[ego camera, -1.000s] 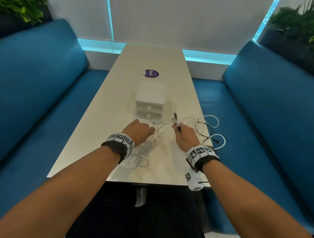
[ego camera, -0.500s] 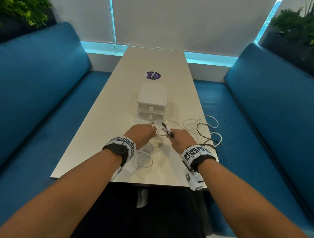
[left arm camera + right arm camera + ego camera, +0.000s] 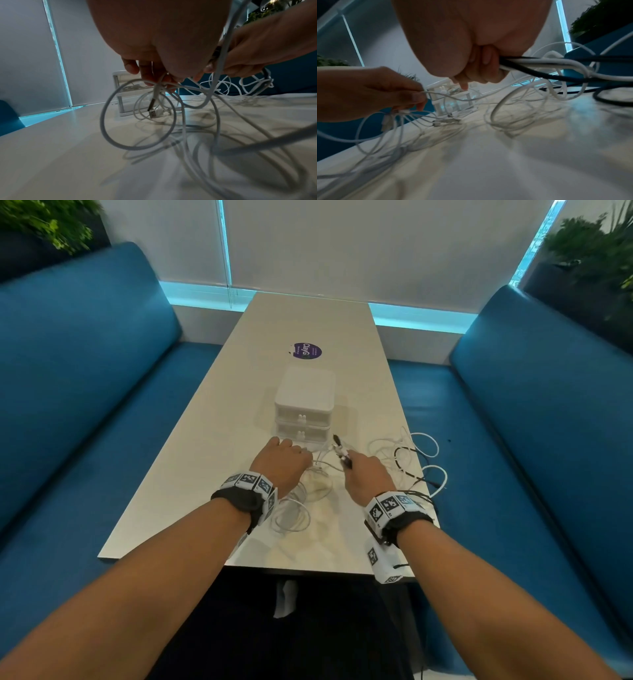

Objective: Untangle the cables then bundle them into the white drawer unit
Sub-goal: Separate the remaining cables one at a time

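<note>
A tangle of white and black cables point(image 3: 407, 460) lies on the table in front of the white drawer unit point(image 3: 304, 402), whose two drawers are closed. My left hand point(image 3: 284, 460) pinches a white cable point(image 3: 157, 86) near its USB plug point(image 3: 151, 109), just above the tabletop. My right hand point(image 3: 366, 474) grips a bunch of black and white cables point(image 3: 530, 63), their plug ends point(image 3: 340, 450) sticking up past the fingers. Loose white loops point(image 3: 291, 511) lie under the left wrist. The hands are close together, just before the drawer unit.
The long pale table point(image 3: 308, 323) carries a purple round sticker point(image 3: 307, 351) behind the drawer unit. Blue benches point(image 3: 85, 371) flank it on both sides. Some cable loops point(image 3: 435, 474) hang near the table's right edge. Plants point(image 3: 596, 251) stand in the far corners.
My right hand moved left toward the left hand, carrying the plug ends with it. The left hand edged forward toward the drawer unit.
</note>
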Demonstrator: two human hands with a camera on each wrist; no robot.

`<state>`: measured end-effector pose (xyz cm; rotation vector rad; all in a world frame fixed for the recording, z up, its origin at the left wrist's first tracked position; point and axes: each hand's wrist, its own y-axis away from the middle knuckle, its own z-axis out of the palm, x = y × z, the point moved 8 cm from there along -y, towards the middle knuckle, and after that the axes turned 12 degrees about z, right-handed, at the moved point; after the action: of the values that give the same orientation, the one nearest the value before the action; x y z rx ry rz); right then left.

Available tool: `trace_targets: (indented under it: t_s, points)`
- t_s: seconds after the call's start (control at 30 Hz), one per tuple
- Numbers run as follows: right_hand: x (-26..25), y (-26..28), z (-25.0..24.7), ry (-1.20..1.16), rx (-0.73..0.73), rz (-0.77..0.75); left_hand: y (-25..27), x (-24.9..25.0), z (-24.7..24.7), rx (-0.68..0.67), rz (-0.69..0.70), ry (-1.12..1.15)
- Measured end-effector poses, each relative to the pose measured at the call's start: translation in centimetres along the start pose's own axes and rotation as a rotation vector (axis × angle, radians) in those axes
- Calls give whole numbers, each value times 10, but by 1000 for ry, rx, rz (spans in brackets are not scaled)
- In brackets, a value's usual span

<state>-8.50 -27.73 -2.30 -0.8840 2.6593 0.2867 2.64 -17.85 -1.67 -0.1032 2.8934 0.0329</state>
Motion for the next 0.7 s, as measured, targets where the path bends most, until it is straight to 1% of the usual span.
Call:
trace_targets:
  t_s: [0.07,0.1,0.17,0.23,0.33,0.43,0.5,0.57,0.7]
  points:
    - [-15,4,11,-58,-58,-76,-4,6,-5,6,2,-6]
    - [-18,4,15,-98,-80,-87,-5,7,-7,12,-4,-6]
    - [-14,1,16,-192,-87,-58,-5,9,-9,31,3,-1]
    - [-8,-2,14,-215,-81,-35,-2,10,-9,34,36,-15]
    - [-7,-2,16,-67,-82,-67,2,5,-1,9,51,-72]
    - [-8,-3,15,71,-27,-94,5,0,8,-22,30,-87]
    - [-5,-5,13,131,8,-84,6,-1,10,-14,33,-93]
    - [2,-6,11,131,19,-49,8,-5,9,1,22,-75]
    - [15,-6,5,125,37,37,9,-7,8,-25,15,-52]
